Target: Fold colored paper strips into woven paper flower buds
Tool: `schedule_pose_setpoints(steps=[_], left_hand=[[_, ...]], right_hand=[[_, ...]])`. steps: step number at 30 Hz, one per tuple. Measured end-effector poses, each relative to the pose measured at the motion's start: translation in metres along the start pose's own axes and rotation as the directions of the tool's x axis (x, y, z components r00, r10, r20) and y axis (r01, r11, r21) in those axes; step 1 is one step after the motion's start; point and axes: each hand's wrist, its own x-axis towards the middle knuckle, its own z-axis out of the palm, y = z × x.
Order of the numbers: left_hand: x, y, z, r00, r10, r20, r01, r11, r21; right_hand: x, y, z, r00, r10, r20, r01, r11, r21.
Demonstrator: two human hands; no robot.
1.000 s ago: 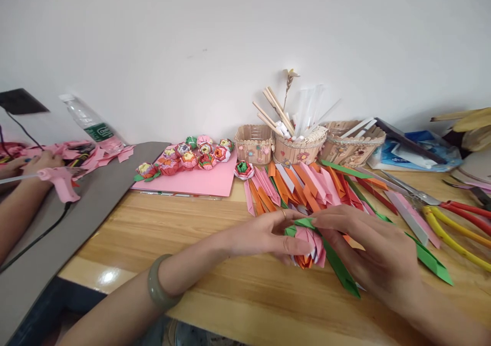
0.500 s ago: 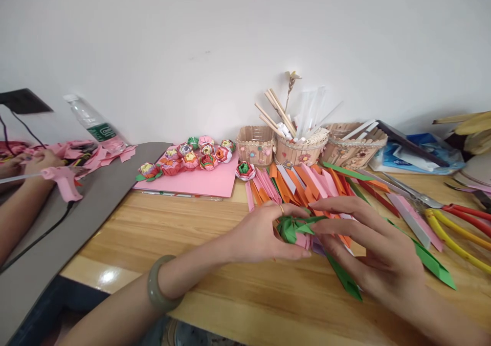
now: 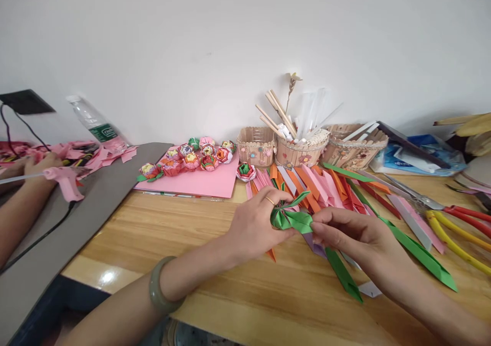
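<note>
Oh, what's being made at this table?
The left hand holds a folded paper flower, green side showing, while the right hand pinches one green tip. Folded paper strips lie behind. Finished-looking flowers sit on pink paper. At the left, another person's hands are among pink paper pieces.

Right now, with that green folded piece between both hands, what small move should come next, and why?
Probably ease the lower green tip gently outward with the right hand. That hand pinches only this tip, the left hand steadies the body of the green folded piece, and another green tip sticks up free, so spreading this one seems sensible.
</note>
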Motion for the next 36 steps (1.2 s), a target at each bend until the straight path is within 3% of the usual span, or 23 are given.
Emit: schedule_pose_setpoints(steps=[5,10,21,29,33,36], left_hand=[[0.000,-0.001,0.002,0.988,-0.144,0.049,0.152,0.945,-0.289],[-0.002,-0.001,0.006,0.978,-0.202,0.050,0.202,0.860,-0.469],[-0.004,-0.003,0.011,0.975,-0.223,0.010,0.176,0.738,-0.651],[-0.002,0.000,0.011,0.966,-0.250,0.070,0.215,0.617,-0.757],[0.003,0.004,0.005,0.938,-0.317,0.142,0.289,0.486,-0.825],[0.005,0.005,0.001,0.901,-0.311,0.303,0.402,0.337,-0.851]], right_hand=[[0.003,0.001,0.001,1.000,-0.015,0.021,0.015,1.000,0.016],[0.006,0.003,0.005,0.998,-0.062,0.021,0.062,0.997,-0.036],[0.004,0.009,0.009,0.990,-0.140,-0.029,0.136,0.985,-0.110],[0.005,0.010,0.011,0.989,-0.135,-0.055,0.122,0.974,-0.189],[0.004,0.010,0.007,0.993,-0.100,-0.069,0.084,0.974,-0.209],[0.004,0.007,0.001,0.967,-0.122,-0.222,0.086,0.982,-0.165]])
